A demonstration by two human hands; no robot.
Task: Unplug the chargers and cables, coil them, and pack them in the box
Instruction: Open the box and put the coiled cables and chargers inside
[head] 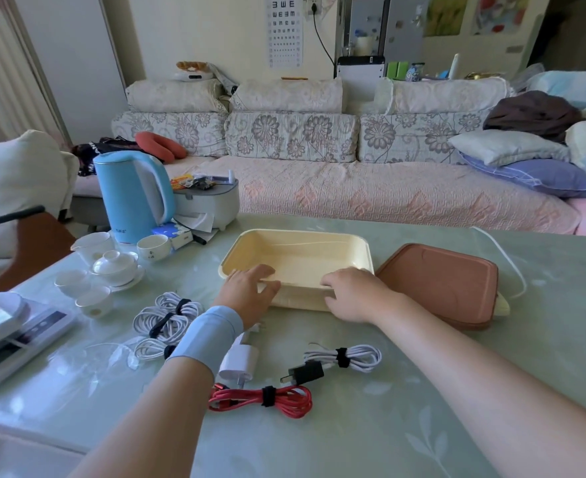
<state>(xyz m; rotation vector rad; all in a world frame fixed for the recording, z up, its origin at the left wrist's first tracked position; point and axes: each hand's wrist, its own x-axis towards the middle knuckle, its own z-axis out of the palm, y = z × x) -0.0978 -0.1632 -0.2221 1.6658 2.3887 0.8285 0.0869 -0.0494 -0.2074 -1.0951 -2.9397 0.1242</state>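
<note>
White charger (238,362) partly behind wristband (205,336)

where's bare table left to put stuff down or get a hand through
Widest bare patch: the near right of the table, right of the red cable and nearer than the lid. The box floor is bare too. A strip runs behind the box. Crowded: the left side, with white coils, white charger and tea set.

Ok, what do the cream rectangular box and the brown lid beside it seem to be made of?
The cream rectangular box looks like smooth moulded plastic: rounded corners, thin rim, soft sheen. The brown rounded lid beside it looks matte, maybe plastic or silicone; the picture leaves that open.
</note>
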